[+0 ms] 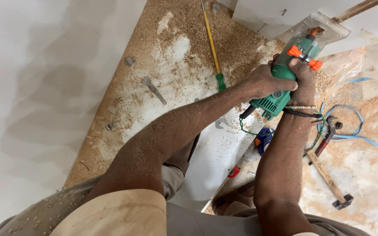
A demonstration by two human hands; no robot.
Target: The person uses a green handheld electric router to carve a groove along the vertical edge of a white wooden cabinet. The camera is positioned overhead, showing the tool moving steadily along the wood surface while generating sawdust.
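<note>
Both my hands grip a green trim router with orange knobs and a clear square base plate. My left hand wraps the green body from the left. My right hand clasps it from the right, with thread bands on the wrist. The router's base rests against the edge of a white board at the top right. Its dark cord leaves the back end towards my knees.
A sawdust-covered wooden board carries a yellow screwdriver with green handle, a small spanner and bits of hardware. A hammer, pliers, blue strap and a blue tape measure lie on the marble floor at right. White wall at left.
</note>
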